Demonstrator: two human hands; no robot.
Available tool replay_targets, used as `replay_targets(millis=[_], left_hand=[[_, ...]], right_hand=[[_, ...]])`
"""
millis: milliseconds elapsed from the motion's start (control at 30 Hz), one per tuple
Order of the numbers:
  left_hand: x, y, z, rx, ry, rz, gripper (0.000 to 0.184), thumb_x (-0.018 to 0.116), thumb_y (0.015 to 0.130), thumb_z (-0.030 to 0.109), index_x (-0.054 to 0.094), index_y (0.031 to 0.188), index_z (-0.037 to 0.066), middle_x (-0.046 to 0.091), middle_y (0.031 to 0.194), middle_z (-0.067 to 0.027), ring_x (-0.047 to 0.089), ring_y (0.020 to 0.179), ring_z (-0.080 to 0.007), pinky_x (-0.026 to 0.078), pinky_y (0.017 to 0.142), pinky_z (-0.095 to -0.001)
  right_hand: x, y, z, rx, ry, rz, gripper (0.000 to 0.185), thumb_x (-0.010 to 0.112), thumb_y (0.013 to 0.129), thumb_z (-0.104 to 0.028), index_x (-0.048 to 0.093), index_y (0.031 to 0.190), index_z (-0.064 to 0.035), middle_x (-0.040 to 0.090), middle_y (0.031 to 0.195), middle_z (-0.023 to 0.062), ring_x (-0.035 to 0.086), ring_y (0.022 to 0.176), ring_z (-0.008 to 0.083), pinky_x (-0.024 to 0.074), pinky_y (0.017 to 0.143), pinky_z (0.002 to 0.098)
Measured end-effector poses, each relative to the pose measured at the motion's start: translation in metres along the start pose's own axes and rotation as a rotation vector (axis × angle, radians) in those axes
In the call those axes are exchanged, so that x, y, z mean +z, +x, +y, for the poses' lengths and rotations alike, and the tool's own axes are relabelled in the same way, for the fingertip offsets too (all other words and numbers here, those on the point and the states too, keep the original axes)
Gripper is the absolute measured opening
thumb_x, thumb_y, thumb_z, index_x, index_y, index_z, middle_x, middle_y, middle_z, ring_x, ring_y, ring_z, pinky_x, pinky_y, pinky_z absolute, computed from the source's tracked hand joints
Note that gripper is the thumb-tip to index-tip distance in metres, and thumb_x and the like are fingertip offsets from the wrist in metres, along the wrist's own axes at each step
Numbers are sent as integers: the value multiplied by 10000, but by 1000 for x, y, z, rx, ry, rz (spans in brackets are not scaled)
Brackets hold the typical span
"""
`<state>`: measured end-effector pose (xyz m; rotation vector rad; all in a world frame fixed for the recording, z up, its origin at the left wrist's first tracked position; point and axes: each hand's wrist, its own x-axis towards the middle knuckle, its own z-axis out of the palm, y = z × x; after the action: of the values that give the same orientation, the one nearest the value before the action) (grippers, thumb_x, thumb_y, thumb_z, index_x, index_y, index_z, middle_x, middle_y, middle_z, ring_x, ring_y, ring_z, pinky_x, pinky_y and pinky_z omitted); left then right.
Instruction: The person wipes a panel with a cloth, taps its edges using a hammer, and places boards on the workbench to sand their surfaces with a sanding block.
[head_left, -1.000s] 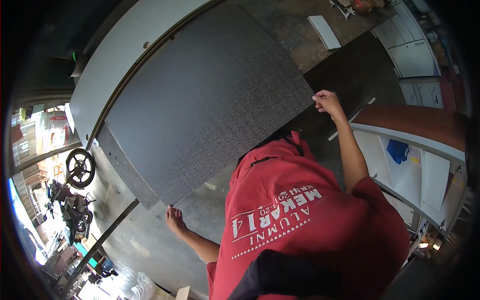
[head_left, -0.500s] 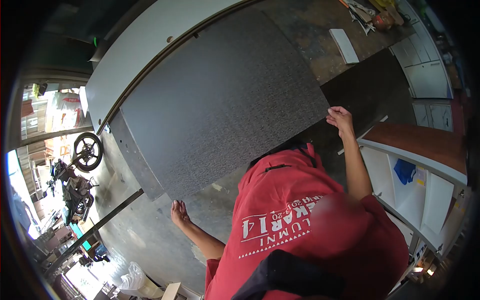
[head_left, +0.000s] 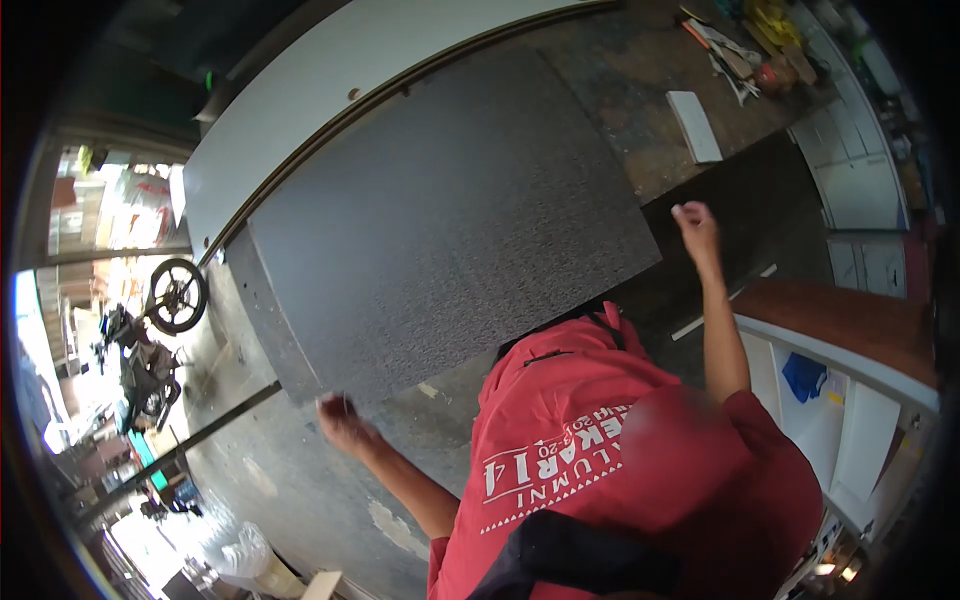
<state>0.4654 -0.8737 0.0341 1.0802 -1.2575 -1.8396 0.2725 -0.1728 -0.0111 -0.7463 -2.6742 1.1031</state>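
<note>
A large dark grey sheet (head_left: 450,220) with a fine mottled surface lies flat in front of me. My left hand (head_left: 348,425) is at its near left corner, smeared by motion, so its grip on the edge cannot be made out. My right hand (head_left: 698,230) is raised just beyond the sheet's right corner, apart from it. Its fingers are curled together and nothing shows in them. Under the sheet's left side another grey panel (head_left: 262,300) sticks out.
A long white board (head_left: 300,120) runs along the far side. A small white block (head_left: 694,127) and a pile of tools (head_left: 735,60) lie at upper right. An open white cabinet (head_left: 850,400) with a brown top stands at right, a motorcycle (head_left: 150,375) at left.
My right hand has left the sheet's corner and risen away from it. My left hand has moved left and its fingers have bent. The view has shifted slightly.
</note>
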Motion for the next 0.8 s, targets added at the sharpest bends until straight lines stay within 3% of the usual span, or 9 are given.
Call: replay_targets(millis=[100, 167, 233, 300, 467, 567, 667, 767, 800], left_hand=[[190, -142, 105, 95, -327, -715, 172, 540, 1037, 234, 579, 994, 72, 595, 950, -46, 552, 901, -204, 457, 827, -355], [255, -213, 148, 49, -658, -1098, 269, 606, 992, 323, 585, 976, 54, 682, 996, -168, 673, 867, -346, 550, 770, -459], [302, -264, 168, 0, -1039, -1320, 368, 582, 942, 279, 566, 1072, -66, 660, 1012, -239, 675, 862, -356, 553, 751, -447], [340, -296, 175, -40, -1430, -1404, 503, 558, 893, 235, 547, 1167, -186, 639, 1029, -310, 677, 857, -367, 556, 731, -435], [348, -311, 164, -665, -1287, -1386, 479, 545, 876, 208, 546, 1140, -192, 629, 1017, -240, 651, 812, -288, 528, 705, -369], [349, -295, 156, -259, -1179, -1615, 479, 541, 880, 212, 542, 1133, -194, 615, 1024, -184, 623, 788, -209, 493, 675, -303], [341, -301, 161, -530, -1174, -1492, 446, 539, 887, 202, 556, 1108, -185, 629, 955, -147, 624, 765, -185, 492, 669, -276], [343, -313, 149, 32, -1644, -1349, 438, 470, 930, 184, 603, 1143, -175, 662, 1009, -281, 615, 886, -338, 521, 740, -425], [316, -307, 164, -279, -1574, -1306, 416, 479, 918, 164, 586, 1113, -187, 656, 974, -242, 574, 759, -243, 484, 646, -355]], right_hand=[[1, 84, 1, -306, -268, 214, 535, 745, 895, -437, 633, 1195, -9, 615, 1171, 258, 580, 1128, 414, 457, 987, 459], [9, 144, 7, -446, -305, 313, 587, 737, 894, -473, 623, 1217, 4, 619, 1193, 262, 590, 1140, 431, 476, 967, 485], [15, 188, 16, -427, -484, 298, 664, 728, 871, -552, 624, 1228, -2, 652, 1158, 249, 614, 1120, 433, 490, 950, 499], [23, 226, 34, -395, -568, 193, 707, 773, 794, -609, 678, 1139, 0, 677, 1121, 215, 636, 1090, 410, 505, 934, 488], [24, 247, 47, -284, -539, 121, 694, 820, 767, -537, 648, 1200, -22, 683, 1196, 220, 644, 1146, 395, 507, 957, 463], [25, 259, 55, -208, -493, 104, 688, 811, 784, -525, 635, 1231, -31, 672, 1231, 218, 634, 1168, 392, 497, 973, 458], [36, 243, 32, -168, -286, 136, 669, 806, 806, -504, 629, 1254, -39, 660, 1262, 203, 623, 1190, 363, 480, 996, 436], [64, 181, -30, -312, -128, 151, 647, 822, 814, -479, 633, 1247, -36, 653, 1251, 186, 616, 1183, 310, 466, 1000, 399], [79, 157, -53, -366, -53, 134, 630, 828, 816, -459, 636, 1239, -32, 654, 1240, 186, 612, 1185, 308, 459, 1008, 393]])
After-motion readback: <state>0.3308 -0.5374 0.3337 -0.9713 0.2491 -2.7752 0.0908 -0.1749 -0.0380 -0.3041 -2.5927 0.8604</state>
